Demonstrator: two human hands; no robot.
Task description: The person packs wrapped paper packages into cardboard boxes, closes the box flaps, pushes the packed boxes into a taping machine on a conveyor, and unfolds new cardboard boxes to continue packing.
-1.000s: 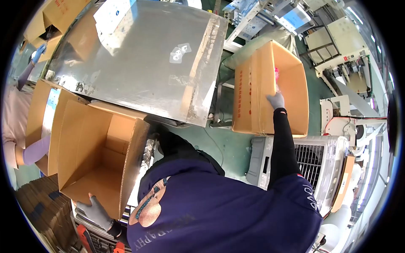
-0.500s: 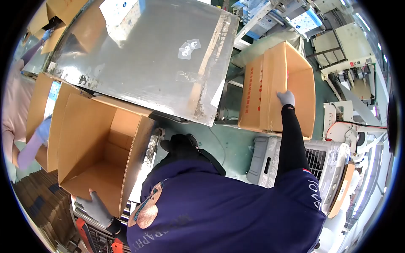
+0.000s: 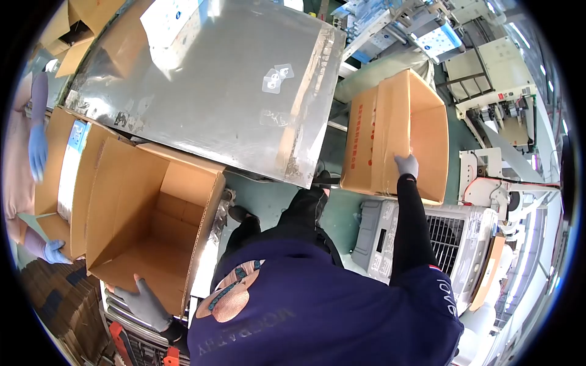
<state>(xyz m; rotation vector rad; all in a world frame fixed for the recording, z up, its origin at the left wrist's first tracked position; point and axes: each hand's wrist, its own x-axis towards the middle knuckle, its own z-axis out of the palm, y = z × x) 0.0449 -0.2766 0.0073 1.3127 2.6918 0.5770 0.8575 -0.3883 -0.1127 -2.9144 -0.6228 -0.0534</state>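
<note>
Beside our smooth grey metal table (image 3: 207, 91) stand a deep, open brown cardboard box (image 3: 125, 207) and a red-printed tan cardboard box (image 3: 381, 140). Our grey-gloved left hand (image 3: 144, 305) spreads wide at the brown rim; our grey-gloved right hand (image 3: 407, 166) grips the tan one.

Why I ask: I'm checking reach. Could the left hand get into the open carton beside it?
Probably yes: the left hand is at the lower edge of the open carton, whose mouth has nothing visible across it.
</note>
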